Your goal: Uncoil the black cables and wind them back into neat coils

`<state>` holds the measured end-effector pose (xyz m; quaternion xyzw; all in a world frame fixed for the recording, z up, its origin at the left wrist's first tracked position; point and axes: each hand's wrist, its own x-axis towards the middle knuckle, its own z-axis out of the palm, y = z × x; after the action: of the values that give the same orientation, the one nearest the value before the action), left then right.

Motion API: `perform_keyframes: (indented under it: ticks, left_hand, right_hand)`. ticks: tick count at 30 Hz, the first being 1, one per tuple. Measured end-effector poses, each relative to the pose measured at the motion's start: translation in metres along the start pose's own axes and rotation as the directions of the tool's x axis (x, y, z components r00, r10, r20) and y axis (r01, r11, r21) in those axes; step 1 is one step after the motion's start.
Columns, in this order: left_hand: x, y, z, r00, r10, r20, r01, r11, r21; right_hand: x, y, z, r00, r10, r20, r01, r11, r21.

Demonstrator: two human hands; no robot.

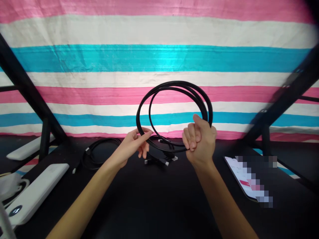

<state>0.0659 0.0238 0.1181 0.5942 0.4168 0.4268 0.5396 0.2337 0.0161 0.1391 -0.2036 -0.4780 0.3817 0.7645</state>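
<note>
Head view: black coil (pixel 210 108), loop upright above bench (pixel 149 199). Right hand (pixel 200 141) clenched round its lower right; left hand (pixel 133 146) opposite, at lower left, thumb across rim, whether gripping cannot tell.

Room between the forearms (pixel 92 196), low over the black tabletop (pixel 149 205); higher up ahead, the raised cable coil (pixel 210 109) blocks; right, the smartphone (pixel 243 176) intrudes, outer edge unclear.

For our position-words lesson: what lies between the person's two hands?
In the head view, a looped black cable spans from the left hand to the right hand; beyond it, cables with pale connectors lie on the table.
</note>
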Motion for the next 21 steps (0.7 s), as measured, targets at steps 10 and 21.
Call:
perform_keyframes:
  ticks: [10, 21]
  left_hand:
    - [-0.001, 0.006, -0.01, 0.997, 0.073, 0.01, -0.07, 0.977, -0.201]
    - [-0.004, -0.006, 0.003, 0.939, -0.014, 0.343, -0.072, 0.969, 0.236]
  right_hand:
    - [0.005, -0.005, -0.006, 0.999, -0.016, -0.045, 0.02, 0.995, 0.099]
    - [0.005, -0.008, -0.008, 0.999, -0.04, -0.036, 0.045, 0.989, 0.14]
